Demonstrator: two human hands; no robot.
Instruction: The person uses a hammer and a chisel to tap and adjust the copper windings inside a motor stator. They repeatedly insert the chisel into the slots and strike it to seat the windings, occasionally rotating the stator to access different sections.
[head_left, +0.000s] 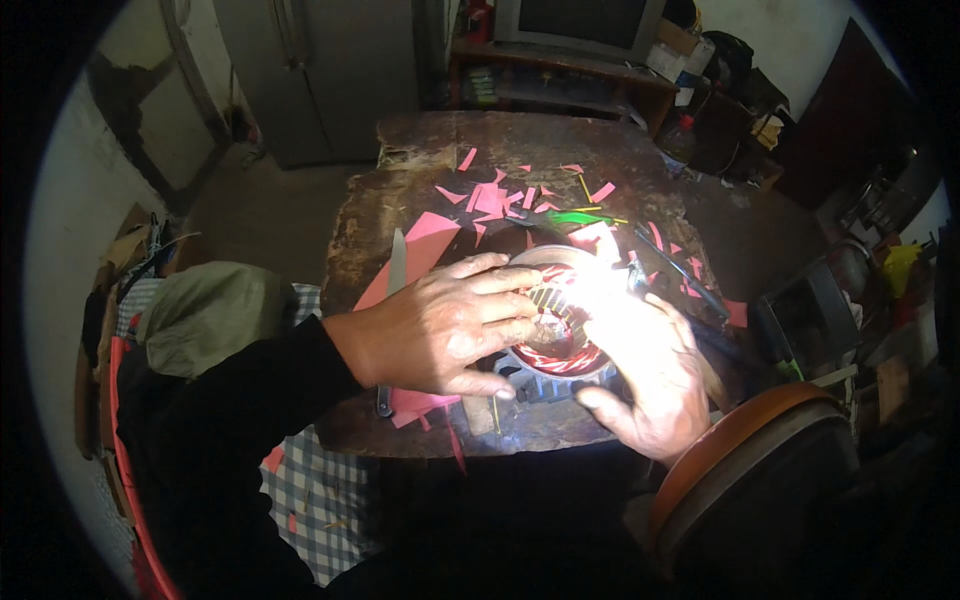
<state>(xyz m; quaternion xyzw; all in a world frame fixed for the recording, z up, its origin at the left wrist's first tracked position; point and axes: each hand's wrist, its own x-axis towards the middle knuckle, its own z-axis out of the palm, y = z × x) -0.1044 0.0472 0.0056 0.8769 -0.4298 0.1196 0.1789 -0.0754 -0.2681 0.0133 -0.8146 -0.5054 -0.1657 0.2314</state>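
Note:
An electric motor stator [565, 385] with a finned grey housing sits on the wooden table, red and white windings [550, 360] lining its ring and slots showing inside. My left hand [455, 325] lies across the stator's left side, fingers stretched out and fingertips at the windings. Against the right side rests my right hand [650, 375], its thumb held apart near the housing's front. Strong glare washes out the right fingertips and that part of the stator. Partly under my left hand is a knife [398, 262] with a pale blade, beside a pink sheet [430, 240].
Pink scraps [490, 200] lie scattered on the worn table [360, 235], with a green tool [580, 217] and a dark rod [690, 275] among them. An orange-rimmed round object [735, 430] stands close at right. Beyond are a television [580, 22] and a grey cabinet [350, 80].

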